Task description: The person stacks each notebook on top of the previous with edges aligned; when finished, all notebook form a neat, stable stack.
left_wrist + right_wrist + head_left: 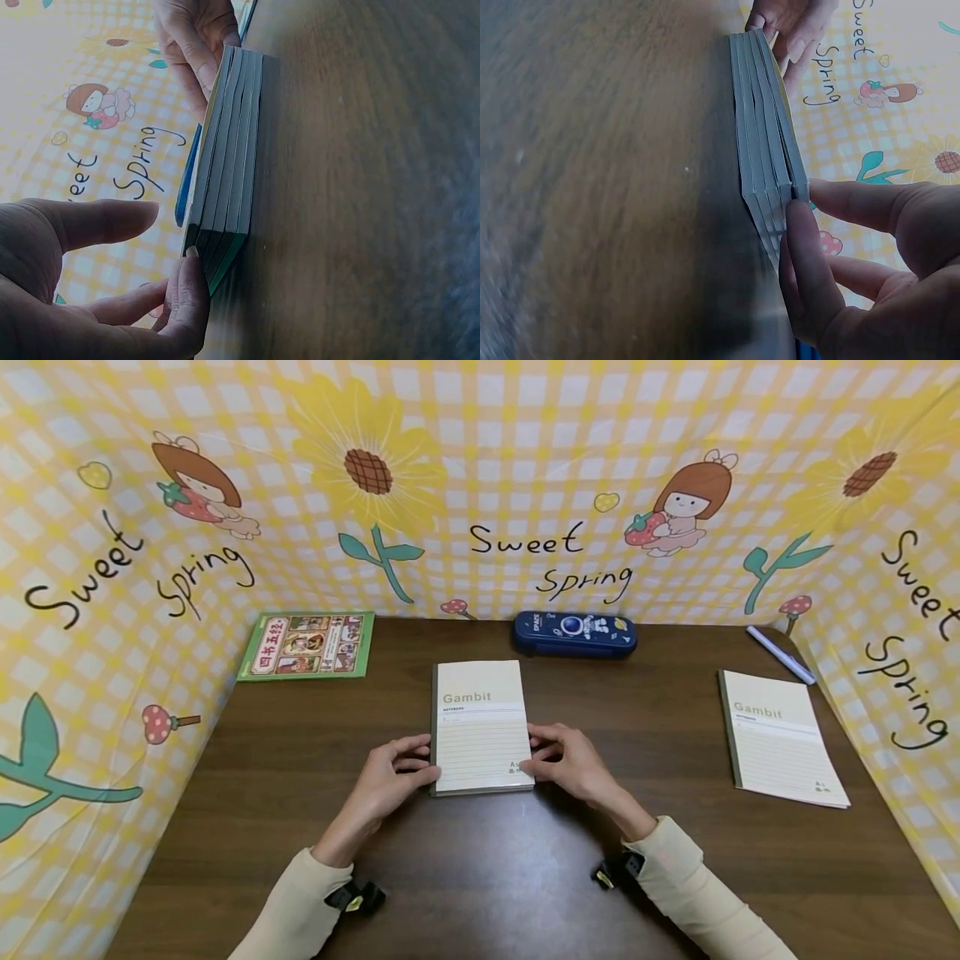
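A stack of several notebooks (480,727) lies on the table, its top cover white and printed "Gambit", its spines dark. At the stack's left side is my left hand (392,778); its fingertips touch the spine edge, while the thumb stands a little off the cover in the left wrist view. My right hand (573,764) pinches the near right corner of the top notebook (801,187), thumb on the cover and a finger at its edge. A narrow dark gap shows under that notebook in the right wrist view. The lower notebooks (229,150) sit flush together.
Farther right lies another Gambit notebook (783,739), with a pale blue pen-like stick (780,654) behind it. A dark blue pencil case (575,634) stands at the back, and a green-bordered book (307,646) at back left. Patterned cloth (495,468) walls the table (637,693) on three sides.
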A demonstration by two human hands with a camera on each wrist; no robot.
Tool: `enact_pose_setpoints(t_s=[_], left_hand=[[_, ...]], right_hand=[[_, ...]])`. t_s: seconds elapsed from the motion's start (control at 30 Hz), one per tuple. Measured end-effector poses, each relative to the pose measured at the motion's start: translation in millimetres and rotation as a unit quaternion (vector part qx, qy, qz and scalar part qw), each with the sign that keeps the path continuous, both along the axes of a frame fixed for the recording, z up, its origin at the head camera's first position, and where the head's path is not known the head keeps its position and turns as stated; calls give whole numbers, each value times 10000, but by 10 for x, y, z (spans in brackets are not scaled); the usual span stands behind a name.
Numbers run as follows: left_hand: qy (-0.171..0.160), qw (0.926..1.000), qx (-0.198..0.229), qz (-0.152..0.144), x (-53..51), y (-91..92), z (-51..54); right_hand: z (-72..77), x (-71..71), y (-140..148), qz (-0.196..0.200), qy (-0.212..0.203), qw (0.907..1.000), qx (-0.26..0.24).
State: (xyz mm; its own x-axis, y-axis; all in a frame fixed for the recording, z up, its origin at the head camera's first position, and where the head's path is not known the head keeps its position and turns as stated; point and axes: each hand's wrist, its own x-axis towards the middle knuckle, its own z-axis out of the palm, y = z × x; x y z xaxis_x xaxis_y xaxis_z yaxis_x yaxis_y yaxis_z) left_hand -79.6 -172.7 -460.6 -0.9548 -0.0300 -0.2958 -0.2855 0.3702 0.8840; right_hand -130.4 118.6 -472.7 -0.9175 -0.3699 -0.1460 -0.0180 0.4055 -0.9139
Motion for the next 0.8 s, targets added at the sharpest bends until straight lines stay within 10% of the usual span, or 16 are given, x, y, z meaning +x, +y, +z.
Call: enact_pose_setpoints(t_s=[0.8], left_hand=[[35,10000,-1,11,-1,12,-13]], right_hand=[[-14,84,-30,-290,388,9981,378]])
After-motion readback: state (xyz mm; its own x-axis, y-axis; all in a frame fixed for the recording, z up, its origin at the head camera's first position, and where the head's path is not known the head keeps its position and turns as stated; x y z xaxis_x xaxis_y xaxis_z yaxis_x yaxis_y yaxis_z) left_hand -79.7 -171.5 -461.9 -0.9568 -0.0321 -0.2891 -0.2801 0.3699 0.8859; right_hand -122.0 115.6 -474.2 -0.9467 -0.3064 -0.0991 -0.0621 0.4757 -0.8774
